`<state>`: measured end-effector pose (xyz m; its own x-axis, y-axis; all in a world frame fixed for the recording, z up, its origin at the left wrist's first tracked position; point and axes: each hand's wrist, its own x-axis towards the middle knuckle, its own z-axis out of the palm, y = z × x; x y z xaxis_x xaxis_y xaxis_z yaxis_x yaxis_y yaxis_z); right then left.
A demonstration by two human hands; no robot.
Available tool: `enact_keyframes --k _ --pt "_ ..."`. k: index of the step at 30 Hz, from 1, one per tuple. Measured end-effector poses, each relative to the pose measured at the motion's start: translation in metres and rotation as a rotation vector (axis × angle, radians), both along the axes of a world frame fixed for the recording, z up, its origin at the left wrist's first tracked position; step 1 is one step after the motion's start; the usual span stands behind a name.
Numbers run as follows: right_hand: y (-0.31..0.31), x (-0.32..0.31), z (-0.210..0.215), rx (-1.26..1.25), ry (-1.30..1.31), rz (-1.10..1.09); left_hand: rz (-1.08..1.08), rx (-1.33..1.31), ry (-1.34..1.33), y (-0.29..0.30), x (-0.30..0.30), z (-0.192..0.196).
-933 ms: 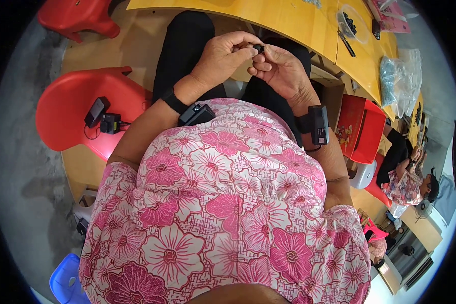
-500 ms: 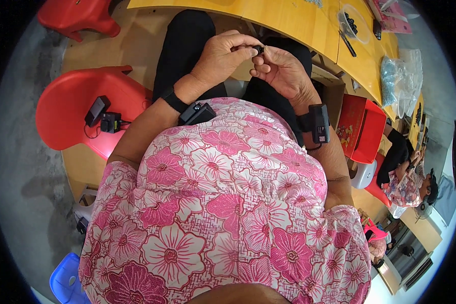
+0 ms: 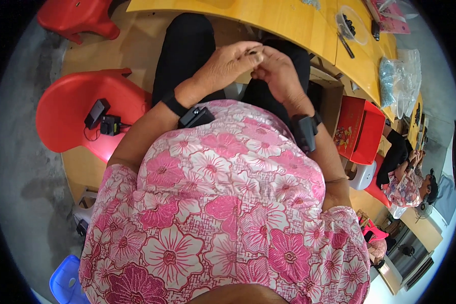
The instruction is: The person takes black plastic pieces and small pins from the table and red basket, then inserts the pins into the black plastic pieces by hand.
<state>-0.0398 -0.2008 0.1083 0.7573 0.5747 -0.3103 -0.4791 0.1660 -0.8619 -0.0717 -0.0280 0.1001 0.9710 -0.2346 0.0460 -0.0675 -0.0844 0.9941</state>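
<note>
Above my lap, my left hand (image 3: 225, 65) and my right hand (image 3: 280, 71) meet at the fingertips. Both are closed in a pinch around a small black piece (image 3: 254, 51), of which only a dark sliver shows between thumb and fingers; its kind cannot be made out. The left thumb lies over it, and the curled right fingers press in from the other side. Past my hands, on the yellow table (image 3: 278, 17), a clear round tub (image 3: 366, 36) holds several small black pieces (image 3: 348, 24). A black pen-like tool (image 3: 346, 45) lies beside the tub.
Clear plastic bags (image 3: 408, 76), one with pale blue bits, lie at the table's right. Below stands an open red box (image 3: 350, 129) near a cardboard box (image 3: 330, 99). Black devices rest on a red chair (image 3: 61, 114) at my left. Another person (image 3: 403, 177) sits at far right.
My right hand has turned and closed in against the left fingertips, so the black piece is more covered. The left hand has shifted slightly, its thumb now over the piece.
</note>
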Motion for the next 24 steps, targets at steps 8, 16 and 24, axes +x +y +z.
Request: enact_keyframes --k 8,16,24 --pt "0.022 -0.029 -0.011 -0.317 -0.331 -0.086 -0.017 -0.062 0.029 0.005 -0.016 -0.018" --pt "0.027 -0.042 -0.010 -0.348 -0.389 -0.085 -0.002 -0.051 0.124 0.006 -0.028 -0.016" --pt "0.040 -0.039 -0.025 -0.251 -0.286 -0.150 0.118 0.097 0.059 0.014 -0.030 -0.024"
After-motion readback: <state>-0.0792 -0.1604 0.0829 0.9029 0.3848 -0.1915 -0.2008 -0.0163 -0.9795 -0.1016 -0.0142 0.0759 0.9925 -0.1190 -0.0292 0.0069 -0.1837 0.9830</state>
